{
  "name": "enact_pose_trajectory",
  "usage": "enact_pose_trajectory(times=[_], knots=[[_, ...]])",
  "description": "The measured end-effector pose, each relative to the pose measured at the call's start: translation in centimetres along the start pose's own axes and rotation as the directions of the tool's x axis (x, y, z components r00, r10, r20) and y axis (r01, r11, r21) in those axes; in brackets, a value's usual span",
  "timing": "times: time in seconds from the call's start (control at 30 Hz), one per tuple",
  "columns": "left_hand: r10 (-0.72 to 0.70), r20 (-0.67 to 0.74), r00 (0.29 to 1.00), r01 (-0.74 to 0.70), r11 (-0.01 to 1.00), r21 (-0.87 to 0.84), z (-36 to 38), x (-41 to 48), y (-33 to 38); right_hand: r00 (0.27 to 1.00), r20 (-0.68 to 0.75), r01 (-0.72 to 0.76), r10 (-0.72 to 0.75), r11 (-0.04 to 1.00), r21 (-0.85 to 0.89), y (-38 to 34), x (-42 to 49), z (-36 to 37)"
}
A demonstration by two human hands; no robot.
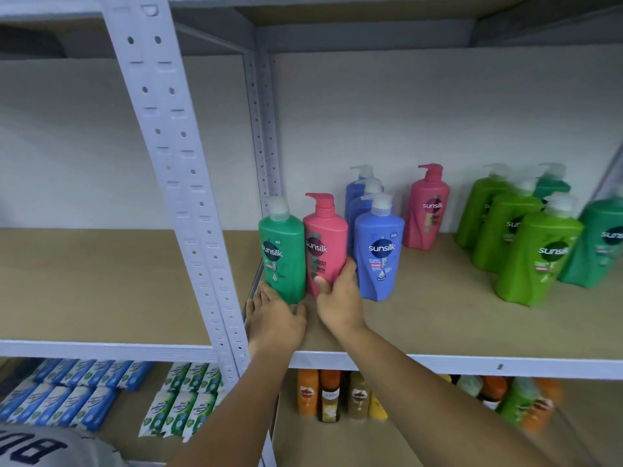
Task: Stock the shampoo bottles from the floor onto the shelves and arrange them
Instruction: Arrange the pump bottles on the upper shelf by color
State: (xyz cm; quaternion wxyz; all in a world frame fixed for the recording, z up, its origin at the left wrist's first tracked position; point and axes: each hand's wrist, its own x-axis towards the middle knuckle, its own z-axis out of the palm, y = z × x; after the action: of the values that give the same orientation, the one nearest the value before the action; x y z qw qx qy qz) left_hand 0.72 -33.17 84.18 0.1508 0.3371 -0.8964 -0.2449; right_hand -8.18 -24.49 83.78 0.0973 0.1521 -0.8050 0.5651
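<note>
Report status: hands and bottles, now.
Left hand at base of green bottle. Right hand grips front pink bottle, upright on shelf. Blue bottle close on its right.

One wide-angle view from the person's head faces forward and slightly down; close against the shelf [438, 328] front.
</note>
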Motion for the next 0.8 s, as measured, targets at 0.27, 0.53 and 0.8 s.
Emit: enact_pose_trajectory(times=[0.27, 0.53, 0.8], knots=[[0.061, 0.01, 0.998, -0.061, 0.998, 0.026, 0.2, -0.2, -0.5, 0.994, 0.072, 0.076, -0.077, 0.997, 0.024, 0.8, -2.0, -2.8], [0.191, 0.057, 0.98, -0.194, 0.98, 0.038, 0.9, -2.7, -1.0, 0.978, 0.183, 0.082, -0.097, 0.993, 0.088, 1.5, -3.7, -6.6], [0.553, 0.03, 0.833, -0.551, 0.832, -0.06, 3.0, -5.5, 0.7, 0.988, 0.135, 0.065, -0.075, 0.995, 0.076, 2.7, -5.0, -11.1]])
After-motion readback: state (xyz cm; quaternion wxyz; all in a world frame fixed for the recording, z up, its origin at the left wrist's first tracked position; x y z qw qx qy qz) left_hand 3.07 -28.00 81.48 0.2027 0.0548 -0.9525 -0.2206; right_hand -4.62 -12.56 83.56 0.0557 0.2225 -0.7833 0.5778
